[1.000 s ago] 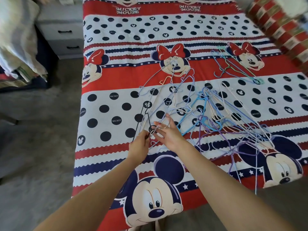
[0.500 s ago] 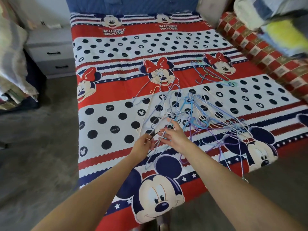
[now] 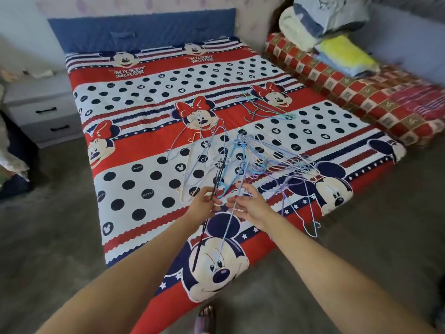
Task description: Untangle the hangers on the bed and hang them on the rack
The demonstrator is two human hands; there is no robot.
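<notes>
- hangers (image 3: 262, 162) lie in a tangled heap of thin wire, blue, purple, white and pale pink, on the near right part of the bed (image 3: 134, 189), over the polka-dot band and the red stripe below it.
- my left hand (image 3: 203, 204) is curled round a dark hanger (image 3: 218, 175), pinching it near its lower part; the dark wire runs up from my fingers into the edge of the heap and a dark length also runs down past my wrist over the printed mouse face.
- my right hand (image 3: 250, 206) is just beside the left, fingers loosely bent, and it pinches a light blue hanger (image 3: 226, 233) whose wire slants down toward the foot of the bed; the exact pinch point is hard to make out.
- both hands are raised a little above the sheet, at the near edge of the heap.
- one strand of the heap, a pale blue hook (image 3: 310, 227), hangs over the right edge of the mattress.
- a small separate cluster of hangers (image 3: 262, 109), teal and blue, lies farther up the bed, well apart from the main heap.
- the bed has a blue headboard (image 3: 142, 32) at the far end.
- a grey nightstand (image 3: 45, 112) with two drawers stands beside the bed on the left.
- on the right, a red checked mattress (image 3: 356, 92) lies alongside the bed, with folded blankets (image 3: 330, 32) stacked on it.
- the floor (image 3: 48, 237) around is grey-brown carpet.
</notes>
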